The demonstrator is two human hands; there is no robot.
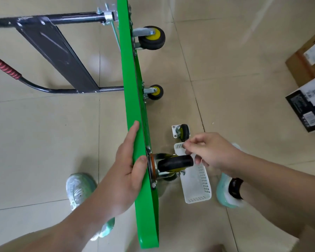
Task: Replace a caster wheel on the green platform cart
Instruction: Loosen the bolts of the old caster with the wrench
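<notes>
A: How is the green platform cart (133,99) lying?
B: On its edge, long axis running from top centre to bottom centre of the frame, wheels pointing right.

A: And the hands?
B: The left hand (129,168) has its fingers wrapped on the deck's edge. The right hand (207,151) pinches something tiny over the white basket (198,180).

A: Any readable writing?
B: None; the box labels at right are blurred.

A: Open room?
B: Bare floor (44,142) at left. A loose caster (182,132) lies at centre right.

Pale glossy floor tiles (235,73) with dark grout lines fill the scene. At the far right stands a brown cardboard box (302,66), and just nearer than it a black-and-white printed carton (306,106), both cut by the frame's edge.
</notes>
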